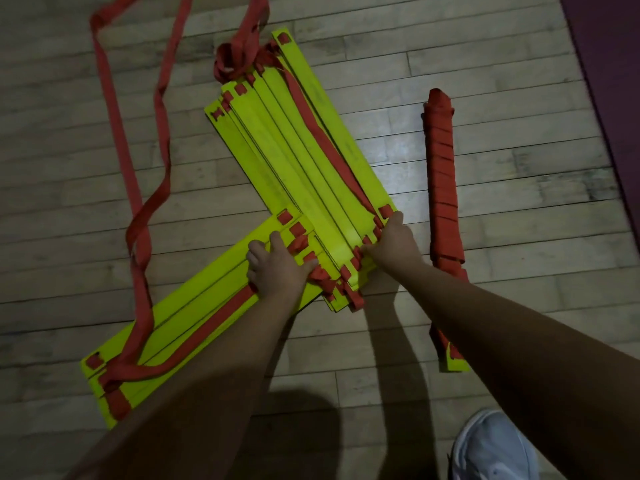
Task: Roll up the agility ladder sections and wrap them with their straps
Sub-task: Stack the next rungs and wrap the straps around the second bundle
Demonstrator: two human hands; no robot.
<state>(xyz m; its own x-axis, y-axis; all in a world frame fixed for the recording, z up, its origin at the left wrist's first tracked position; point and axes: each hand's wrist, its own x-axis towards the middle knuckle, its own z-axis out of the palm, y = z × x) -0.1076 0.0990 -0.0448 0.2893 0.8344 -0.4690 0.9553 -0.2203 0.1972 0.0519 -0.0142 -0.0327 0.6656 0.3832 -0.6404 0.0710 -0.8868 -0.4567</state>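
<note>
We are pressing left hand flat, fingers released, on ladder rungs; right hand touching their near ends (grip unclear); rungs running away up-left.

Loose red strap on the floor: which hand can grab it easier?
Left, probably. The strap snakes along the left side and crosses the lower rungs beside the left hand. The right hand sits at the right edge of the stack, near the wrapped bundle.
</note>
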